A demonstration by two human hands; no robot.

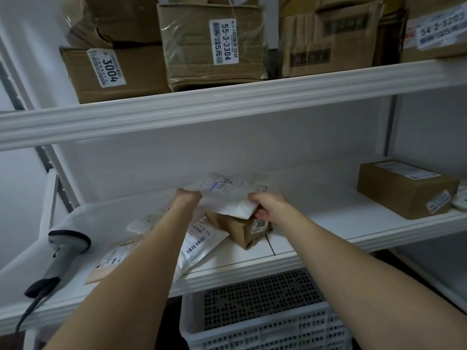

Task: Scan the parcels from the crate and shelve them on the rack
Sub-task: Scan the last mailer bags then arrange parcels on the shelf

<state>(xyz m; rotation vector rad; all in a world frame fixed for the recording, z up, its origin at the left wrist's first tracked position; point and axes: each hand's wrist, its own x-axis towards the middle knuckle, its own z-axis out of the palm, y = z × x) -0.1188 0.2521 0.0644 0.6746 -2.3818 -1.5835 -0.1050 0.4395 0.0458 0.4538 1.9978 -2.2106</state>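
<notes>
Both my hands hold a flat white parcel bag [228,195] over the middle shelf [316,238] of the white rack. My left hand [188,198] grips its left edge and my right hand [267,202] grips its lower right corner. The bag hangs just above a small cardboard box marked 3006 [246,229]. Under my left forearm lie a white mailer with a barcode [202,243] and a brown flat envelope [113,261]. A grey barcode scanner [64,251] lies on the shelf's left end. The white perforated crate [265,322] stands below, and no parcels show in it.
A brown box [404,188] sits at the shelf's right end. The upper shelf [227,107] carries several cardboard boxes, one labelled 3004 [106,69] and one 55-3-3304 [214,44]. The scanner's cable [27,314] hangs off the shelf's front left.
</notes>
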